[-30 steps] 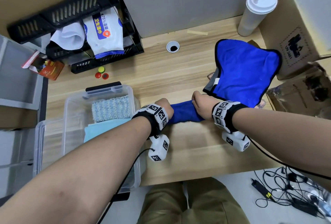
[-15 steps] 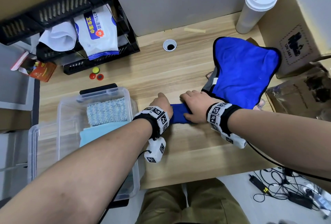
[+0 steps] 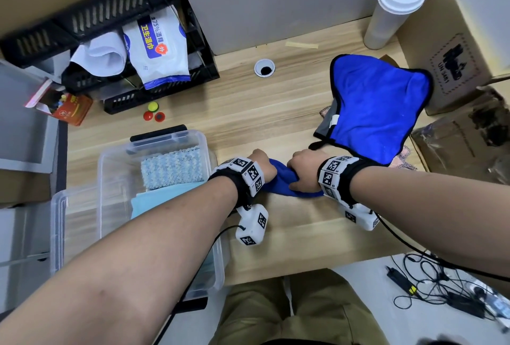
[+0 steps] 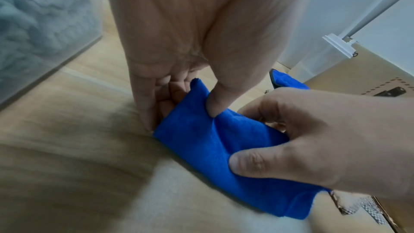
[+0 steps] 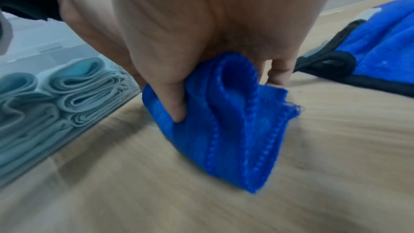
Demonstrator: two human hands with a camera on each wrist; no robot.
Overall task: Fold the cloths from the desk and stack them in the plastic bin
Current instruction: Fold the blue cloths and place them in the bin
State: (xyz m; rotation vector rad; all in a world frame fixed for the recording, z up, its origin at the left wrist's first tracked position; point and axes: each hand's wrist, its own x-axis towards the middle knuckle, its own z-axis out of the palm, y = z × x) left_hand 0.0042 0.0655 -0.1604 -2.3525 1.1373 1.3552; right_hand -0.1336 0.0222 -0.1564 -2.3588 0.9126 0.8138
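Observation:
A small folded blue cloth hangs between both hands just over the desk, right of the clear plastic bin. My left hand pinches its left end, thumb on top of the blue cloth. My right hand grips the right end, thumb pressed into the blue cloth, whose stitched edges hang down. The bin holds a fluffy light-blue cloth and folded pale blue cloths.
A larger blue cloth with black trim lies on the desk at the right, over other fabric. A white cup with a straw and cardboard boxes stand behind it. Black trays with a wipes pack sit at the back left.
Both hands went from pressing the blue cloth flat on the desk to gripping its ends; it is now bunched between them and lifted slightly.

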